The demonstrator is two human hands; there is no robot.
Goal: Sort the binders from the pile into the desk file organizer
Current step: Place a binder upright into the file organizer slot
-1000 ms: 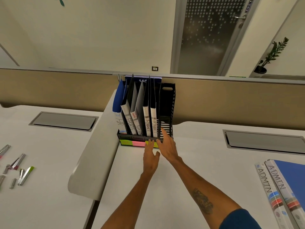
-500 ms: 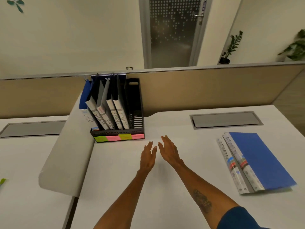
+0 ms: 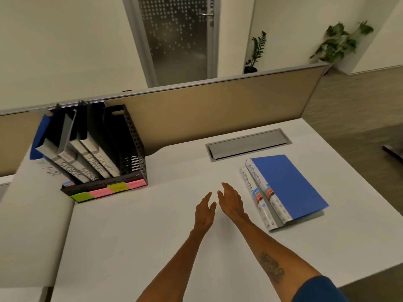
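A black desk file organizer (image 3: 133,147) stands at the back left of the white desk (image 3: 152,236), with coloured sticky labels along its front. Several binders stand in it, spines marked HR, SPORTS and FINANCE (image 3: 99,158); its rightmost slot looks empty. Two binders marked ADMIN lie stacked flat at the right, a blue one (image 3: 287,184) on top of a grey one (image 3: 255,199). My left hand (image 3: 204,211) and my right hand (image 3: 232,201) hover side by side over the desk's middle, fingers apart, holding nothing, just left of the ADMIN pile.
A tan partition (image 3: 218,105) runs along the desk's back edge. A grey cable hatch (image 3: 247,143) is set into the desk behind the pile. A low white divider (image 3: 32,214) borders the desk on the left. Potted plants (image 3: 342,42) stand beyond the partition.
Both hands have pulled back from the organizer's front and shifted right toward the ADMIN pile. The view has swung right, bringing the whole pile into sight.
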